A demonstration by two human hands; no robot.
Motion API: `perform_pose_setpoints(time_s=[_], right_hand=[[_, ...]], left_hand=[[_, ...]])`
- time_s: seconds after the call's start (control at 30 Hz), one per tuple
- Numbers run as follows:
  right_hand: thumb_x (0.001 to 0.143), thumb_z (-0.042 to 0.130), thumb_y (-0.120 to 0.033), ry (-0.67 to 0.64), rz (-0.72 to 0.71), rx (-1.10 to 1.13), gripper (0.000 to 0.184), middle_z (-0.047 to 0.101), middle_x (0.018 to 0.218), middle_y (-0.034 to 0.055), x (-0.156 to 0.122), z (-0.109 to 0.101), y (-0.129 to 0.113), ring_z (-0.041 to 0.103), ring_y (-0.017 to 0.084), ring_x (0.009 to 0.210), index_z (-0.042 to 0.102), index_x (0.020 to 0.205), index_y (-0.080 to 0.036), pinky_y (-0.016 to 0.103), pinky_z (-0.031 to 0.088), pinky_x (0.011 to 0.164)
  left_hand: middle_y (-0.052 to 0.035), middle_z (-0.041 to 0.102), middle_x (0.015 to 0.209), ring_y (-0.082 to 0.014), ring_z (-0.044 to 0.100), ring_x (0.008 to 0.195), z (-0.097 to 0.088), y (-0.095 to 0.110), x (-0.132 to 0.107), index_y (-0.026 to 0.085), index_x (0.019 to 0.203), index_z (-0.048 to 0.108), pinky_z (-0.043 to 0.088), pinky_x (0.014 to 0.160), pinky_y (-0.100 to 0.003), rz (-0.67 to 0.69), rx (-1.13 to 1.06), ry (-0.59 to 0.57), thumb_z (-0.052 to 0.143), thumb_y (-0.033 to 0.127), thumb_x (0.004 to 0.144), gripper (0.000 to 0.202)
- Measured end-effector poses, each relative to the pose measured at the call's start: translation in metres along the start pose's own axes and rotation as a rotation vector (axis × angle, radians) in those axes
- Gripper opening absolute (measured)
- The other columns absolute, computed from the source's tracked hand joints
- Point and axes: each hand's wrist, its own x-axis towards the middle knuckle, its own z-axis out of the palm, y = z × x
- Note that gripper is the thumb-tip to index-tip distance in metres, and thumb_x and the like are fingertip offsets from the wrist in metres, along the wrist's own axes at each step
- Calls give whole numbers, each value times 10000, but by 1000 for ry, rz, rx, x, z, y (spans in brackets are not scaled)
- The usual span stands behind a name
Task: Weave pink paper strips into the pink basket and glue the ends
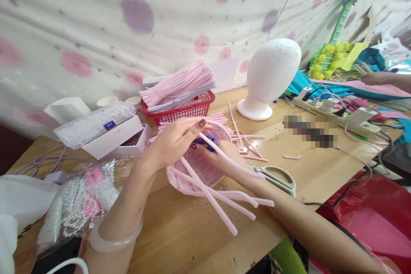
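Note:
A bowl-shaped piece made of pale pink pipe cleaners lies on the wooden table in front of me, several loose ends sticking out toward me. My left hand is closed at its far rim, thumb and fingers pinching a pink pipe cleaner that slants down across my right wrist. Inside the bowl, my right hand grips a blue tool that looks like a glue gun; its nozzle is hidden. Scissors with pale handles rest beside my right forearm.
Behind stands a red basket of pipe cleaner bundles, with a white foam head to its right. A clear compartment box and bagged beads are at left. A power strip and another person's hand are at right.

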Motion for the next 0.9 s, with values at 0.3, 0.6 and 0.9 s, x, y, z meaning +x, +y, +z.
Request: perform_pose_setpoints(time_s=[0.3,0.6,0.9], right_hand=[[879,533,-602,-154,37,-81,483,686,663,84,-7,-12,-7,585,195,581,731,790,-171,273,308,512],[914,516,-459,-224,-161,353,345,723,802,35,-33,-41,6,636,208,733,738,937,-196,262,414,627],[886,519,-567,-206,-67,519,436,648,698,35,-29,-23,17,590,185,652,699,855,-171,256,411,587]], left_hand=[[-67,653,1319,-228,534,1306,-3,-1,-1,177,1149,715,336,1160,-337,-36,-17,37,328,531,996,546],[-134,637,1307,-247,577,1236,-57,-62,16,111,1219,616,412,1111,-409,-341,128,408,389,280,956,386],[-98,611,1228,-216,624,1047,-57,-112,128,161,1217,588,553,891,-423,-491,279,-153,583,364,936,346]])
